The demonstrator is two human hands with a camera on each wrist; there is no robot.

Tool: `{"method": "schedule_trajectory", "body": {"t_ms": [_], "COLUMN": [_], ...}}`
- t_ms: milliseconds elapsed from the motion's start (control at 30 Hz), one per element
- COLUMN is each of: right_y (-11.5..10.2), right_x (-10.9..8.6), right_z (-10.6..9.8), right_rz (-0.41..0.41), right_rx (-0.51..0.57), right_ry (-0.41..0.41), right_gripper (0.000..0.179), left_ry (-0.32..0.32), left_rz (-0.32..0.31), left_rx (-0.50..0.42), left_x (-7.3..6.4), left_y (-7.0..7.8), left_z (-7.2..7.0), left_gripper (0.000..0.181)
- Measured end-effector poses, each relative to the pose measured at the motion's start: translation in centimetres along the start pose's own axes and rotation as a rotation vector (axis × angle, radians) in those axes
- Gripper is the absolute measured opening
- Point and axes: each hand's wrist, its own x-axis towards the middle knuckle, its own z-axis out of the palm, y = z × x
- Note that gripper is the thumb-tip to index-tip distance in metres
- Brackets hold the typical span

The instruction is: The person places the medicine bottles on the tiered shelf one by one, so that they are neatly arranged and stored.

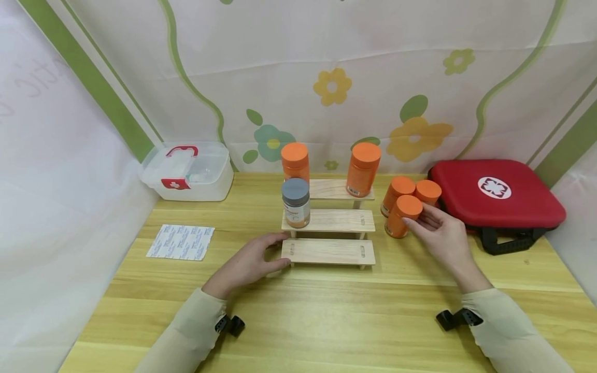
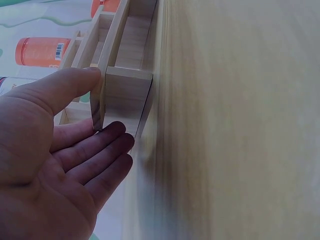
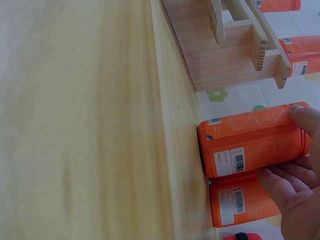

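A pale wooden three-step stand (image 1: 328, 252) is on the table. My left hand (image 1: 249, 264) holds the left end of its lowest step, thumb and fingers around the board's edges. A grey-capped bottle (image 1: 296, 203) stands on the middle step, at its left. On the top step are two orange bottles, one left (image 1: 295, 160) and one right (image 1: 363, 171). To the stand's right, my right hand (image 1: 443, 241) pinches the front orange bottle (image 1: 398, 220) near its cap. It stands upright against two more orange bottles (image 1: 398, 191), also seen in the right wrist view.
A red first-aid case (image 1: 496, 194) with a black handle lies at the right, beside the bottle group. A clear box with a red handle (image 1: 210, 178) stands at the back left. A printed white sheet (image 1: 180, 242) lies in front of it. A patterned curtain hangs behind the table.
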Motion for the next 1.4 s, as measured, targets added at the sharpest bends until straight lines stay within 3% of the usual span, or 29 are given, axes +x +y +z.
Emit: {"method": "schedule_trajectory", "body": {"t_ms": [767,1400], "right_y": [-2.2,-5.3], "right_x": [-1.4,-2.5], "right_z": [-1.3,-1.7], "right_rz": [-0.082,-0.252], "right_rx": [-0.01,0.062], "right_ry": [0.056,0.115], "right_gripper": [0.065,0.058], "left_ry": [0.005,0.002], "left_rz": [0.005,-0.007], "left_rx": [0.003,0.005], "left_x": [-0.1,0.0], "left_y": [0.1,0.1], "left_z": [-0.1,-0.1], "left_gripper": [0.065,0.065]}}
